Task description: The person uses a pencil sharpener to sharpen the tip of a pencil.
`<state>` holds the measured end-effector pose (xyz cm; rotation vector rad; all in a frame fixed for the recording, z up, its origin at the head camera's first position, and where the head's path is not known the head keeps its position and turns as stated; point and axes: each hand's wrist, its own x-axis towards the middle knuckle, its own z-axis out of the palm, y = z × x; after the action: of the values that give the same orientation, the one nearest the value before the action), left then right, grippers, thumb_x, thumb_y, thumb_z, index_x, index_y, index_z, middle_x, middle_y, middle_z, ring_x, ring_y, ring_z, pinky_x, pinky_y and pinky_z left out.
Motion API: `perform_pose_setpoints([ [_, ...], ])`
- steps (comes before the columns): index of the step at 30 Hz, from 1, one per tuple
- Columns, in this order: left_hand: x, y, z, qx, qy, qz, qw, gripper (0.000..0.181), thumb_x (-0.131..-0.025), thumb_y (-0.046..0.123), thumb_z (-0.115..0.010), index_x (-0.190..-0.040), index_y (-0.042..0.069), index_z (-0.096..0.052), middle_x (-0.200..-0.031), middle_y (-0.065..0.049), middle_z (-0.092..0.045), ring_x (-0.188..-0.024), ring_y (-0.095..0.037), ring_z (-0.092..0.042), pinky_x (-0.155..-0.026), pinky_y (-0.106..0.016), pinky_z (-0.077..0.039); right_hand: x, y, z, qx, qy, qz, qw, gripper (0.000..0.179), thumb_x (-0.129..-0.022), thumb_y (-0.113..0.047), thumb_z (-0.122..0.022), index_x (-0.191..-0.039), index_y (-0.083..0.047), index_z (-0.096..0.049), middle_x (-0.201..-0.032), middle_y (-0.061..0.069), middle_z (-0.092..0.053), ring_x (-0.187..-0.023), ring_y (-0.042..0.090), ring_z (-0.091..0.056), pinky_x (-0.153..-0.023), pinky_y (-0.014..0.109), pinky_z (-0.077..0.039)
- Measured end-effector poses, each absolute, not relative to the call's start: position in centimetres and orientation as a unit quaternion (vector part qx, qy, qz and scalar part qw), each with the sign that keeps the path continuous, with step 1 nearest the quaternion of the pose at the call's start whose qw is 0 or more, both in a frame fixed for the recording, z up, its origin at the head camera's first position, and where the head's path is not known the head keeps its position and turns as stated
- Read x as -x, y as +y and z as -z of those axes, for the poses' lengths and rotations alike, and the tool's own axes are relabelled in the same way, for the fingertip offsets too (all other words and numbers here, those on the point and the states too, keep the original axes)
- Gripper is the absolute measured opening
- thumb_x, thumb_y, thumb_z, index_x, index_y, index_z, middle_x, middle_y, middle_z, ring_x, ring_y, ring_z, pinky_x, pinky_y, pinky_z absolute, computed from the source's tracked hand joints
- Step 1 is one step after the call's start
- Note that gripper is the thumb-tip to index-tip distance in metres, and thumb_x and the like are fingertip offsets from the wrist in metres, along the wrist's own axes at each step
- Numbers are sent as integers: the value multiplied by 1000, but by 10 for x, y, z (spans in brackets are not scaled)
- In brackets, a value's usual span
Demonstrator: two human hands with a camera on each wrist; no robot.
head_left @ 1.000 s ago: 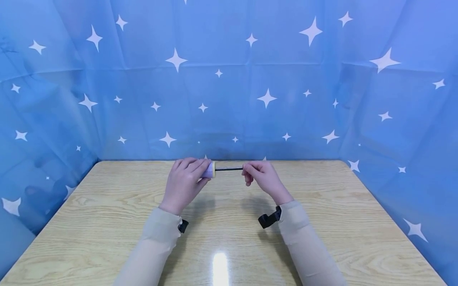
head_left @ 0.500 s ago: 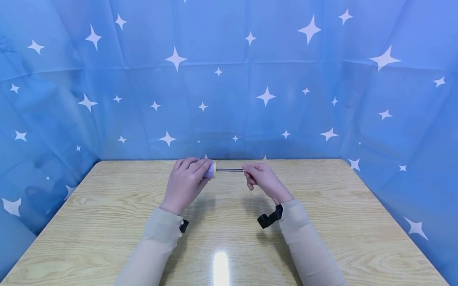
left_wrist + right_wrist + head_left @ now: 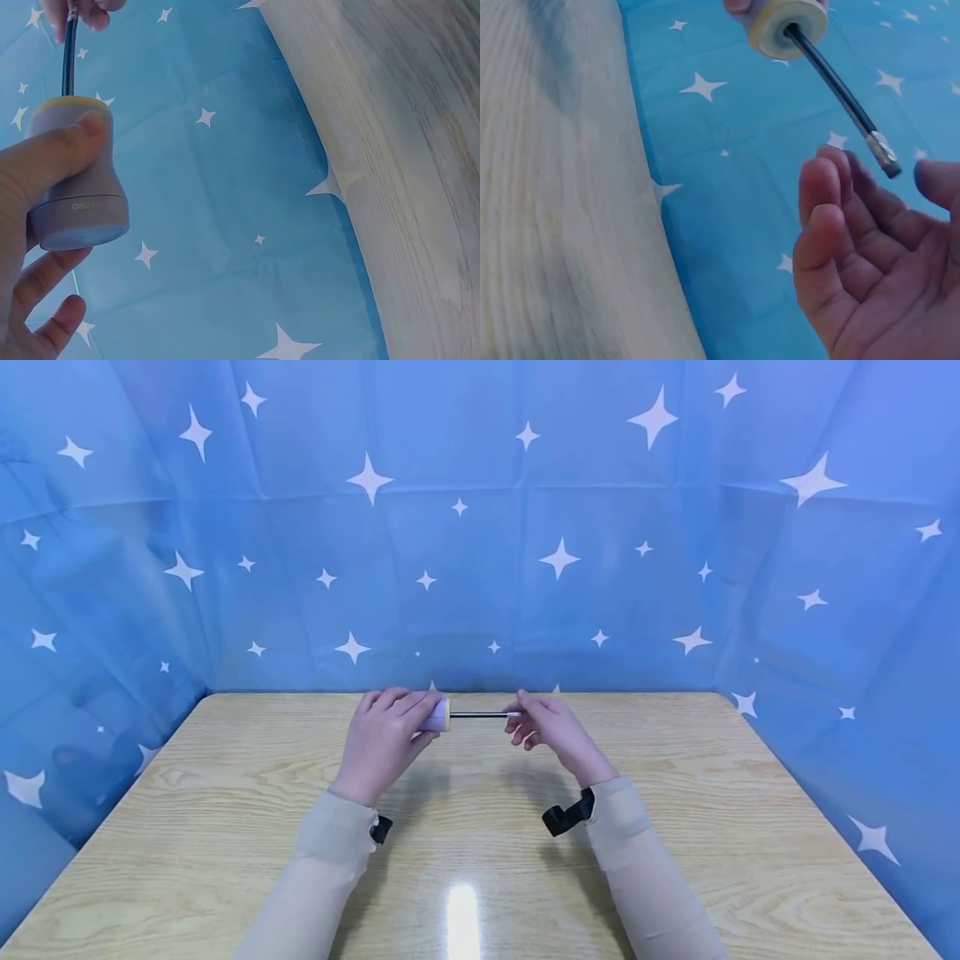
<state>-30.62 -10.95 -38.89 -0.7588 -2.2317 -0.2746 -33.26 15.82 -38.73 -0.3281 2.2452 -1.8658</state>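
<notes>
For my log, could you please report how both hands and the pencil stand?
Left hand gripping sharpener. Pencil inserted in it. Right hand by pencil's outer end, not pinching. No obstruction visible.

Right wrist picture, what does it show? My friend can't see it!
A dark pencil slants out of a lilac sharpener, its metal-banded end pointing toward an open right hand. Behind is a blue cloth with white stars, and a wooden table fills the left side.

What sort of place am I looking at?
Probably an indoor recording booth: a blue star-patterned curtain hangs behind and along both sides of a wood-grain table.
</notes>
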Motion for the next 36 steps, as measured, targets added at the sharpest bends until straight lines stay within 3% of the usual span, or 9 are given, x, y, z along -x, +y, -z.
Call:
perform_pose_setpoints([
  [4,306,-110,389,293,-875,106,370,53,-72,24,-87,-121,14,-69,-113,-3,-70,-102,-23,-61,-86,-41,-44,333,163,385,123,768,623,81,48,-103,-37,-45,-117,6,-61,-92,13,-66,-73,20,-63,-63,29,-52],
  [10,307,-111,389,292,-875,110,369,53,-72,24,-87,-122,14,-69,-113,-2,-70,-102,-23,-61,-85,-41,-44,334,164,386,146,800,580,44,27,-95,-19,-63,-113,1,-67,-90,12,-68,-73,22,-63,-65,32,-52],
  [15,307,-110,389,298,-872,106,374,53,-72,23,-87,-121,13,-70,-114,-3,-70,-102,-24,-61,-85,-41,-44,333,159,388,159,817,554,22,20,-96,-14,-61,-105,2,-69,-77,9,-64,-67,22,-60,-61,35,-52],
  [20,306,-107,390,303,-866,104,385,51,-72,20,-87,-120,11,-70,-115,-4,-70,-101,-25,-61,-86,-41,-45,330,154,386,161,826,540,10,19,-99,-14,-57,-101,3,-67,-68,9,-56,-58,19,-51,-52,29,-44],
  [36,305,-103,391,303,-856,103,405,44,-75,20,-85,-116,11,-71,-112,-4,-70,-100,-24,-62,-87,-41,-46,333,152,395,116,781,612,33,33,-102,-25,-51,-85,1,-63,-65,9,-51,-56,20,-49,-50,27,-42],
])
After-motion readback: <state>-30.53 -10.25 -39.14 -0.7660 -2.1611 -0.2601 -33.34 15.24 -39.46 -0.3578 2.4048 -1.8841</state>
